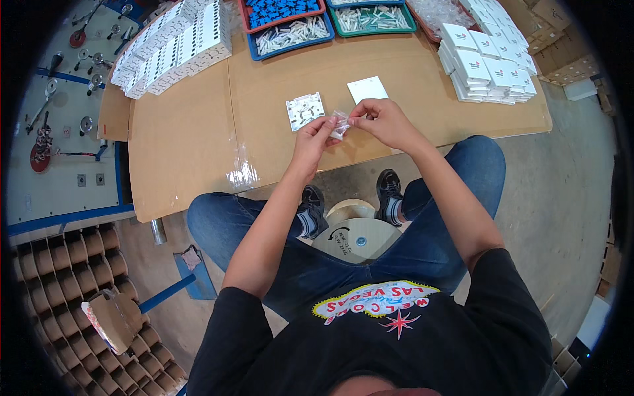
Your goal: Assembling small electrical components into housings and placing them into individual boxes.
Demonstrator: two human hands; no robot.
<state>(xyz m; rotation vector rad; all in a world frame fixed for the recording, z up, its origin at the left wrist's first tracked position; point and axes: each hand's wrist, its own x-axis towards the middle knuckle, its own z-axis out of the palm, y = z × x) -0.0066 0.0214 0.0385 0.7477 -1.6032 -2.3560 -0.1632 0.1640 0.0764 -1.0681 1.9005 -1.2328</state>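
Wears a black T-shirt [370, 353] low in the frame. At upper centre, pinches a small clear bag [339, 125] between left hand [312, 140] and right hand [388, 123]. Could scatter anything inside over the cardboard-covered table [185, 132] by tearing too abruptly. Along the top, has blue pieces [284, 9] in a red tray [284, 22], white pieces [290, 35] in a blue tray [297, 49] and a green tray [380, 32], and clear plastic [444, 14] in a reddish tray [423, 25].

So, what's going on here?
Someone seated at a cardboard-covered table has a small clear plastic bag between the left hand and right hand. Just beyond the hands lie a white moulded piece and a plain white plate. Farther back stand trays of small parts, with white stacks on both sides.
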